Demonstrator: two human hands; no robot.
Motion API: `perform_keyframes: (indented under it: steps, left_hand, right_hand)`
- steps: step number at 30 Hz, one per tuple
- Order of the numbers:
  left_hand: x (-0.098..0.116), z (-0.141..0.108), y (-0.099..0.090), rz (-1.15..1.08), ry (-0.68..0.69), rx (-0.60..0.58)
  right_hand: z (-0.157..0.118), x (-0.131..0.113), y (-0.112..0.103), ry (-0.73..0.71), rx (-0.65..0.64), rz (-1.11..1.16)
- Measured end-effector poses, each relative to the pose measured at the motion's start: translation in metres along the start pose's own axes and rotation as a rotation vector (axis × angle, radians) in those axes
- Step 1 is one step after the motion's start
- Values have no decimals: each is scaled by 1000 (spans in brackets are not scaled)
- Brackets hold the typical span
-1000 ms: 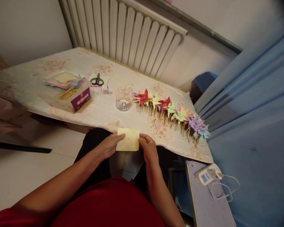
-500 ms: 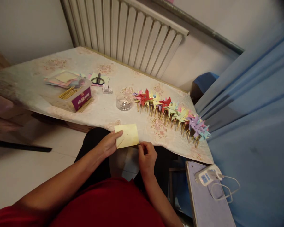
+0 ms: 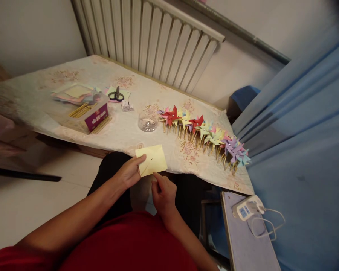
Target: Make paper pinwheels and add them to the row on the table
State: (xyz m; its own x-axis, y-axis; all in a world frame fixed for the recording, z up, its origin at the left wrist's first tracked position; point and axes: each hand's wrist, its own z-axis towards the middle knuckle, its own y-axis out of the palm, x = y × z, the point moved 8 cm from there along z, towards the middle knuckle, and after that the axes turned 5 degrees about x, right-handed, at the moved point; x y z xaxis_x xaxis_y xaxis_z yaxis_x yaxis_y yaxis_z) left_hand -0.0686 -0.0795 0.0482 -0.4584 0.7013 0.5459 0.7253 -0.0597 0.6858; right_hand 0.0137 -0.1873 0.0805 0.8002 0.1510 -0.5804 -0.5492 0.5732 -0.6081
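Note:
A square of yellow paper (image 3: 154, 160) with a small dark mark in its middle and a crease line near its lower left is pinched at its left edge by my left hand (image 3: 131, 171). The thumb lies on top of the sheet, and the other fingers are hidden beneath it. At the paper's lower edge is my right hand (image 3: 164, 191), its fingers curled and the index fingertip against or very close to the sheet. Whatever those fingers hold, if anything, is too small to make out.
On the flowered tablecloth (image 3: 107, 71) stand a round clear tub (image 3: 148, 122) of small shiny pieces, a row of paper pinwheels (image 3: 205, 131), scissors (image 3: 116, 95), small white boxes (image 3: 127, 105), and a plastic box (image 3: 97, 117) with sticks. A charger (image 3: 247, 209) lies at right.
My right hand has moved left along the paper's lower edge, from its right corner toward the middle. The paper has tilted slightly; my left hand keeps its hold.

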Motion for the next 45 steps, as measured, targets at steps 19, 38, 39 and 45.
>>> perform_keyframes:
  steps: [19, 38, 39, 45]
  left_hand:
    - [-7, -4, 5, -4, -11, -8]
    - [-10, -6, 4, 4, -19, -20]
    - [-11, -5, 4, 2, -18, -21]
    - [-13, -2, 1, -13, -25, -39]
  right_hand:
    - [0, 19, 10, 167, 25, 49]
    - [0, 22, 4, 268, 93, 144]
    - [0, 21, 4, 257, 95, 137]
    - [2, 11, 0, 137, 139, 42]
